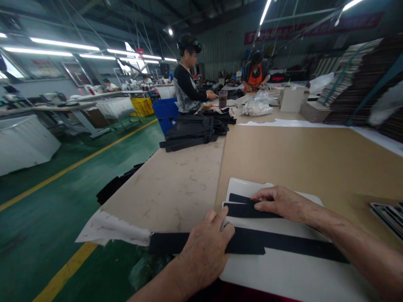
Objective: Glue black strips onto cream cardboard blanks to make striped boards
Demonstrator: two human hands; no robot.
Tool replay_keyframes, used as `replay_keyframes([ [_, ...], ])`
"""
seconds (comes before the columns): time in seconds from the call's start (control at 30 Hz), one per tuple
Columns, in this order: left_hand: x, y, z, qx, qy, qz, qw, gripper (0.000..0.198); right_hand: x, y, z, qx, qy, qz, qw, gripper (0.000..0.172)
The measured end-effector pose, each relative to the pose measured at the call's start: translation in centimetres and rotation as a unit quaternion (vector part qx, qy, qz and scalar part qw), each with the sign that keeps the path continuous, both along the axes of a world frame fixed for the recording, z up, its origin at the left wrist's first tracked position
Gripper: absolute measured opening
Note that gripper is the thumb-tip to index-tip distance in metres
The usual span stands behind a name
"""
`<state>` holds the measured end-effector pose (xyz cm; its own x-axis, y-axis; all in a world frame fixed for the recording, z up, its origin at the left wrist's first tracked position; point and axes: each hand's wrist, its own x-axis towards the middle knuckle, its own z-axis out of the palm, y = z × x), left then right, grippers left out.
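My left hand (pixel 206 243) rests over a long dark strip (pixel 245 242) at the table's near edge. Its index finger reaches to the left end of a shorter dark strip (pixel 239 210), with the thumb apart from it. At the other side of that shorter strip, my right hand (pixel 278 203) pinches its upper edge between thumb and fingers. Just behind lies another dark piece (pixel 237 198), partly hidden by the right fingers. Beneath the strips is a white board (pixel 248 184). A second long dark strip (pixel 302 247) runs right under my right forearm.
A heap of dark strips (pixel 192 130) lies farther up the table (pixel 163 184). Plastic bags (pixel 258 104), a cardboard box (pixel 292 98) and tall stacks (pixel 362 79) stand behind. Flat pieces (pixel 387 216) lie at right. Two people work beyond.
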<state>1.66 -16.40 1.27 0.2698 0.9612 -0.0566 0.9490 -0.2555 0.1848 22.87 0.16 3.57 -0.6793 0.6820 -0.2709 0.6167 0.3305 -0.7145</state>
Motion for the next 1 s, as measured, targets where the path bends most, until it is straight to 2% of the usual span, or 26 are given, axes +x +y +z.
replay_keyframes([
  [0.13, 0.1, 0.1, 0.0, -0.001, 0.003, -0.004, 1.000, 0.048, 3.8, 0.2, 1.4, -0.065, 0.017, -0.013, 0.998, 0.044],
  [0.23, 0.1, 0.3, 0.0, -0.007, 0.009, -0.001, 1.000, 0.050, 8.0, 0.2, 1.7, -0.079, 0.023, -0.066, 0.994, 0.051],
  [0.33, 0.0, 0.4, -0.3, -0.007, 0.014, 0.003, 1.000, 0.054, 11.6, -0.5, 1.4, -0.047, 0.022, -0.143, 0.988, 0.047],
  [0.4, -0.1, 0.5, -0.7, -0.003, 0.018, 0.003, 1.000, 0.058, 12.7, -1.5, 0.8, -0.045, 0.042, -0.193, 0.979, 0.041],
  [0.57, -0.4, 0.7, -1.3, 0.011, 0.041, 0.006, 0.999, 0.060, 12.4, -4.0, -1.8, -0.089, 0.119, -0.316, 0.937, 0.038],
  [0.7, -0.6, 0.7, -1.5, 0.012, 0.057, 0.002, 0.998, 0.061, 12.4, -5.1, -3.7, -0.031, 0.119, -0.368, 0.921, 0.034],
  [0.83, -1.1, 0.5, -2.2, 0.039, 0.056, -0.009, 0.998, 0.062, 12.4, -5.5, -3.9, 0.021, 0.093, -0.382, 0.919, 0.030],
  [1.0, -1.4, 0.6, -2.7, 0.041, 0.059, -0.018, 0.997, 0.064, 11.8, -5.2, -3.7, 0.054, 0.112, -0.391, 0.912, 0.028],
])
